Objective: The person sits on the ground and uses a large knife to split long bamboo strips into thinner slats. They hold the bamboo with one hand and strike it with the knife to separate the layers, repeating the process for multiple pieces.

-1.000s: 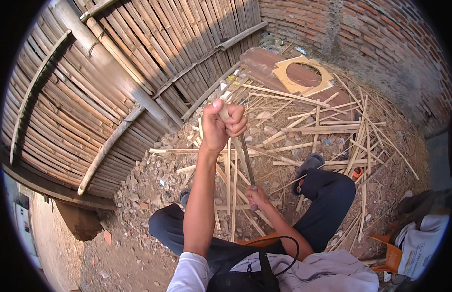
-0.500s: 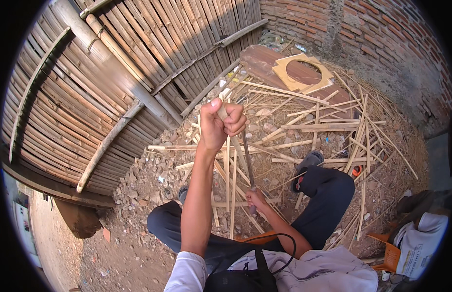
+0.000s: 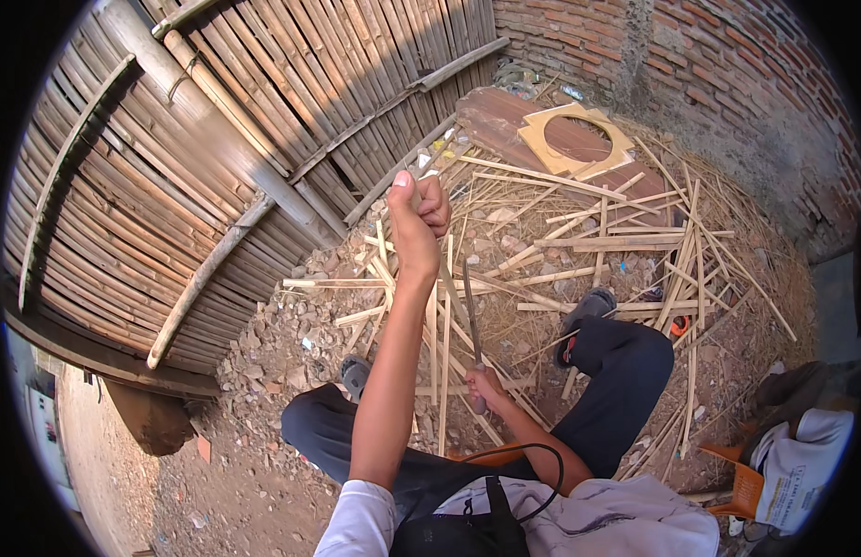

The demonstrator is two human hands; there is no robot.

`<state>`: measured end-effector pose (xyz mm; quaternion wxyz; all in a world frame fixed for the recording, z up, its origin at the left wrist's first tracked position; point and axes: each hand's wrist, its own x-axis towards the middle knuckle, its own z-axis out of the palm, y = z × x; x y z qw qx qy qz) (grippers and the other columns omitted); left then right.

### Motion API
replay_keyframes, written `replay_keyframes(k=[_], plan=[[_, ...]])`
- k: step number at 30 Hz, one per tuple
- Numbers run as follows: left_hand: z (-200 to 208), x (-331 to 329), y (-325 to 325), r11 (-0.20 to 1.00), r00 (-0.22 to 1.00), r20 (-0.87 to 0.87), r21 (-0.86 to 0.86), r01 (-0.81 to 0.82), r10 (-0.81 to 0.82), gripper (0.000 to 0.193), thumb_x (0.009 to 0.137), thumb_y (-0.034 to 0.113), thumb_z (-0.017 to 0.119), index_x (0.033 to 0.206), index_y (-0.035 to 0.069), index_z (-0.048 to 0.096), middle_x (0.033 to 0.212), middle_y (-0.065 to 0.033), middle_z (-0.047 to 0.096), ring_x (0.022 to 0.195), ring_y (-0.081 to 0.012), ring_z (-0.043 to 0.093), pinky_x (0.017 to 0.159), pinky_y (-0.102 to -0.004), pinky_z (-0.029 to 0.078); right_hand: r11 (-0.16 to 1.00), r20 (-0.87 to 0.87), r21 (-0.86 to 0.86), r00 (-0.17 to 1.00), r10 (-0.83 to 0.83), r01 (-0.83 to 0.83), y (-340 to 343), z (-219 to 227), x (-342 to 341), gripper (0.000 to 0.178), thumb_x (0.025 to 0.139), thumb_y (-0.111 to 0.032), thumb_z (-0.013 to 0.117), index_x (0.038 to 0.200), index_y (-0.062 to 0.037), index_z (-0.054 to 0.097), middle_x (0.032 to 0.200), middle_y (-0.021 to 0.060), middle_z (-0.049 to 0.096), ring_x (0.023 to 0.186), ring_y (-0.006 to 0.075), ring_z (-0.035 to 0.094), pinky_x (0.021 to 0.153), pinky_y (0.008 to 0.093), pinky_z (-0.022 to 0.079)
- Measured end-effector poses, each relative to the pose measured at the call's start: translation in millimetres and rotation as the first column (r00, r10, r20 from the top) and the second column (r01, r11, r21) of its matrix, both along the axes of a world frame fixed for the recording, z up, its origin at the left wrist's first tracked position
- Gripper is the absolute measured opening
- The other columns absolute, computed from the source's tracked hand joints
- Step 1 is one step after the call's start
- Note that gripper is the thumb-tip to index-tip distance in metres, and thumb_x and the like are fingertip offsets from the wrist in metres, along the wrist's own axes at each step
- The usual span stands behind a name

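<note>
My left hand (image 3: 417, 221) is raised in front of me, closed around the upper end of a bamboo strip (image 3: 455, 295). The strip slants down from the fist toward the blade, and its top end is hidden by the fingers. Lower down, my right hand (image 3: 487, 382) grips the handle of a long, narrow-bladed knife (image 3: 474, 316), its blade pointing up and away from me. Blade and strip lie close together near the right hand; I cannot tell whether they touch. Several loose bamboo strips (image 3: 609, 243) are scattered on the ground beyond.
A bamboo slat wall (image 3: 171, 213) stands on the left, a brick wall (image 3: 718, 84) at the back right. A brown board (image 3: 491, 110) carries a yellowish cut-out panel (image 3: 539, 139). Stony ground (image 3: 254, 408) surrounds my legs, and a white sack (image 3: 806, 469) sits at right.
My left hand has turned at the wrist and shifted slightly left and down, still closed on the strip. The knife's handle end and my right hand have barely moved.
</note>
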<state>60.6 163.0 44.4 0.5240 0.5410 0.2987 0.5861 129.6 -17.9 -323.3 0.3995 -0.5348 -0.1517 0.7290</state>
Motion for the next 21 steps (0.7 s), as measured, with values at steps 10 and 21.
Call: replay_keyframes(k=[10,21], plan=[[3.1,15.6,0.8,0.998,0.998,0.027,0.008,-0.06,0.059,0.06,0.1,0.064,0.031,0.065,0.016,0.021,0.058,0.0051,0.02,0.053,-0.0093,0.014,0.049,-0.0307,0.009,0.997,0.072,-0.05,0.996,0.059,-0.056,-16.1,-39.5,10.0,0.022,0.084,-0.008,0.06,0.07,-0.0125,0.044,0.057,-0.0026,0.041,0.043,0.0097,0.038,0.041,0.0307,0.034],[-0.3,12.2,-6.6,0.982,0.982,-0.031,0.029,-0.184,0.185,0.057,0.106,0.056,0.029,0.067,0.014,0.022,0.06,0.0039,0.024,0.055,-0.0089,0.02,0.051,-0.0304,0.013,0.998,0.23,0.051,0.973,0.028,-0.041,2.9,-39.7,-8.5,0.021,0.083,-0.007,0.062,0.067,-0.0098,0.048,0.056,-0.0004,0.046,0.043,0.0112,0.041,0.042,0.0312,0.034]])
